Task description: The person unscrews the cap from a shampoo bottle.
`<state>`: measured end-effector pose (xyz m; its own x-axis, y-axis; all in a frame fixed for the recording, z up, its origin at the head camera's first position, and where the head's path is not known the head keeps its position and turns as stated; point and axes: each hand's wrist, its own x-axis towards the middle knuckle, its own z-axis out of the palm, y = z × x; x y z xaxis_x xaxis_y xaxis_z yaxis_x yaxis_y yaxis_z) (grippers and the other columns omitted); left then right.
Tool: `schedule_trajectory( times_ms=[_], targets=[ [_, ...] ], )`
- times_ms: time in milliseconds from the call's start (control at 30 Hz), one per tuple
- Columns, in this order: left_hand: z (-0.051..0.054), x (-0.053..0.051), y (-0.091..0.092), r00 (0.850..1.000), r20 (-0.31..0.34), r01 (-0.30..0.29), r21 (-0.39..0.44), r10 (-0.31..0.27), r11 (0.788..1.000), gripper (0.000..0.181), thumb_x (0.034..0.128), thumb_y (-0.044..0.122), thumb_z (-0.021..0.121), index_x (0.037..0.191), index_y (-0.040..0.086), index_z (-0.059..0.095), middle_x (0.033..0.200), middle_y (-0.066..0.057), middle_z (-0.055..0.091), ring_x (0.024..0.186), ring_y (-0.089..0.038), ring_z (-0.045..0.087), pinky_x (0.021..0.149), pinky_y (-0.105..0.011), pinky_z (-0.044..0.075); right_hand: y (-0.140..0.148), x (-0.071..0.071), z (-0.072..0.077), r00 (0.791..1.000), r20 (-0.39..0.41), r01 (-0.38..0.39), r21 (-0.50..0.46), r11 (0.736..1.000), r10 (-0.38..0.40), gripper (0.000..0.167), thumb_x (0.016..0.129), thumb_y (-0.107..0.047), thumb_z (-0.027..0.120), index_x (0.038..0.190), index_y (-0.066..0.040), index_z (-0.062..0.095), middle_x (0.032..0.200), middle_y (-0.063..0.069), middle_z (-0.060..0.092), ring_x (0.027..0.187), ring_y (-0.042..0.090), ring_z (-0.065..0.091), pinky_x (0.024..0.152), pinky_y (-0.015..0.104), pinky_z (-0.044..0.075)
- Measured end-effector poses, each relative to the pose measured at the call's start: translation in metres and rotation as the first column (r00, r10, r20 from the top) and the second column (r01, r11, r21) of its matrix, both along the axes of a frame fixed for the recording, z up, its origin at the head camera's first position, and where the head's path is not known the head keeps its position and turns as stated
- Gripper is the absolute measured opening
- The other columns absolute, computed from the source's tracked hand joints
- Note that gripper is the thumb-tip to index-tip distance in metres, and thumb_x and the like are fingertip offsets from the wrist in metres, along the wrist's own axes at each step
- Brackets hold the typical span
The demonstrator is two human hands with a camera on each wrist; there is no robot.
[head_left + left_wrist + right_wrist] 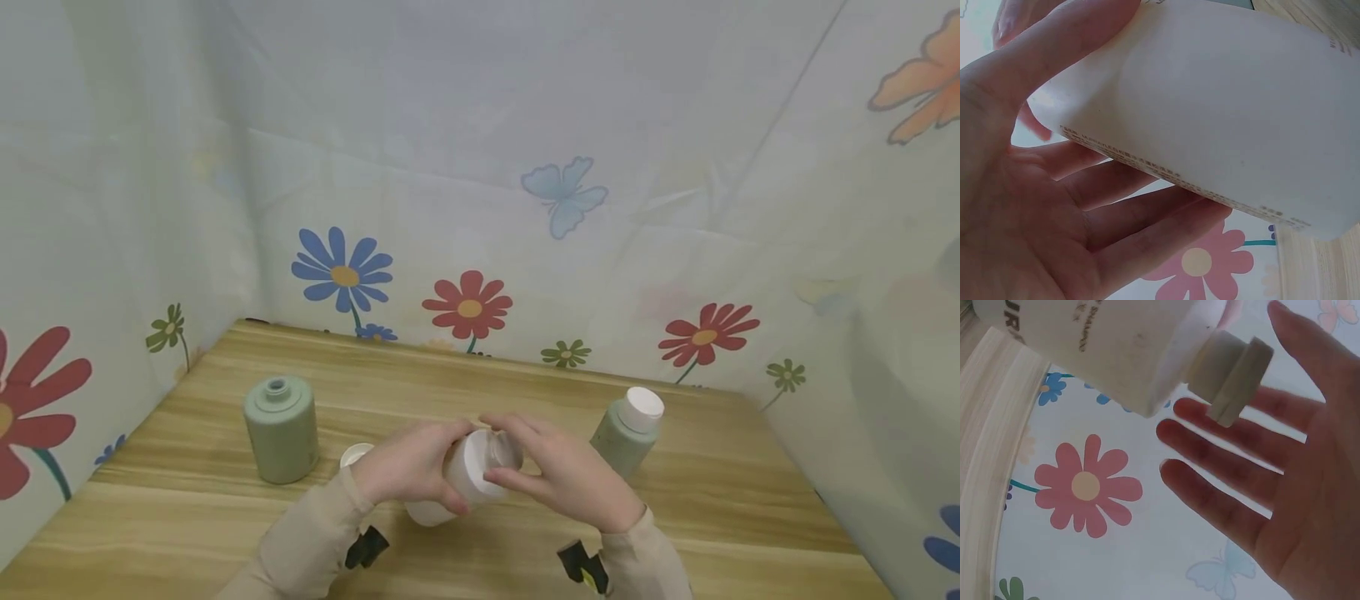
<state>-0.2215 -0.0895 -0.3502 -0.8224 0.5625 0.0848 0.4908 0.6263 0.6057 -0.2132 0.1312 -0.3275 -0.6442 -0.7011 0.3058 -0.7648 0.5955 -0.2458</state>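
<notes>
A white shampoo bottle with brown print is held tilted above the table, its neck end up and to the right. My left hand grips it near the shoulder, the thumb on one side and the fingers on the other, as the bottle's white body shows in the left wrist view. At the neck sits a pale cap with a wider flat top. Around that cap my right hand spreads its fingers and thumb. In the right wrist view those fingers are nearly straight, with the thumb apart from the cap.
On the left stands a green bottle with an uncovered neck. A green bottle with a white cap is at the right, partly behind my right hand. Beside my left wrist a white round object is partly hidden. Flower-printed curtains enclose the wooden table.
</notes>
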Motion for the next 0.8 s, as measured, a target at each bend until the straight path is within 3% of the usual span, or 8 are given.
schedule_trajectory(
  times_ms=[100,200,367,467,567,667,800],
  targets=[
    [0.001,0.0,0.0,1.0,0.0,0.004,-0.002,-0.004,1.0,0.07,0.0614,0.026,0.091,0.12,0.007,0.057,0.108,-0.004,0.067,0.092,-0.016,0.061,0.077,-0.037,0.054,0.0,0.0,0.001,0.998,0.009,0.059,-0.004,0.998,-0.059,0.048,0.091,-0.049,0.061,0.128,-0.019,0.058,0.114,-0.006,0.068,0.092,0.003,0.063,0.079,0.025,0.054],
    [0.002,0.0,0.001,1.0,0.0,0.004,-0.002,-0.004,1.0,0.069,0.0611,0.026,0.091,0.119,0.008,0.058,0.108,-0.004,0.067,0.092,-0.016,0.062,0.078,-0.038,0.054,0.0,0.001,0.001,0.999,-0.001,0.051,-0.009,0.999,-0.051,0.038,0.09,-0.042,0.065,0.12,-0.019,0.061,0.105,-0.009,0.068,0.083,-0.001,0.059,0.074,0.02,0.052],
    [0.002,0.001,0.001,1.0,0.001,-0.005,0.005,0.005,1.0,0.069,0.0604,0.025,0.091,0.119,0.008,0.059,0.108,-0.004,0.068,0.092,-0.017,0.062,0.078,-0.039,0.054,0.003,0.002,0.003,0.997,-0.069,-0.047,-0.002,0.999,0.046,0.034,0.086,-0.025,0.073,0.117,-0.016,0.063,0.106,-0.007,0.066,0.09,0.003,0.061,0.078,0.02,0.053],
    [0.002,0.001,0.0,1.0,0.003,-0.003,0.01,0.003,1.0,0.07,0.0606,0.026,0.091,0.119,0.009,0.058,0.109,-0.005,0.068,0.093,-0.018,0.062,0.079,-0.04,0.053,0.005,0.002,0.004,0.981,-0.135,-0.14,0.0,0.99,0.138,0.036,0.082,-0.014,0.075,0.115,-0.014,0.063,0.109,-0.004,0.064,0.095,0.007,0.062,0.081,0.02,0.054],
    [0.002,0.001,0.0,1.0,0.016,-0.001,0.02,0.0,1.0,0.069,0.061,0.026,0.091,0.12,0.009,0.058,0.11,-0.005,0.068,0.095,-0.019,0.063,0.081,-0.041,0.053,0.007,0.002,0.006,0.965,-0.193,-0.183,-0.005,0.983,0.178,0.038,0.078,-0.004,0.075,0.113,-0.012,0.062,0.11,-0.002,0.063,0.097,0.01,0.061,0.083,0.021,0.054],
    [0.003,0.001,-0.001,1.0,0.029,-0.002,0.041,0.0,0.999,0.068,0.061,0.024,0.091,0.118,0.008,0.058,0.11,-0.006,0.067,0.095,-0.019,0.063,0.082,-0.043,0.053,0.01,0.001,0.008,0.969,-0.205,-0.152,-0.033,0.988,0.142,0.042,0.075,0.0,0.075,0.113,-0.012,0.061,0.113,-0.002,0.062,0.099,0.011,0.061,0.085,0.025,0.055],
    [0.002,-0.001,-0.001,0.999,0.031,-0.016,0.07,0.014,0.997,0.067,0.0609,0.023,0.091,0.118,0.007,0.058,0.11,-0.006,0.067,0.096,-0.02,0.063,0.083,-0.043,0.053,0.019,-0.005,0.009,0.988,-0.141,-0.076,-0.108,0.991,0.061,0.048,0.077,-0.001,0.076,0.12,-0.008,0.058,0.118,0.001,0.064,0.104,0.013,0.063,0.088,0.03,0.055]
  ],
)
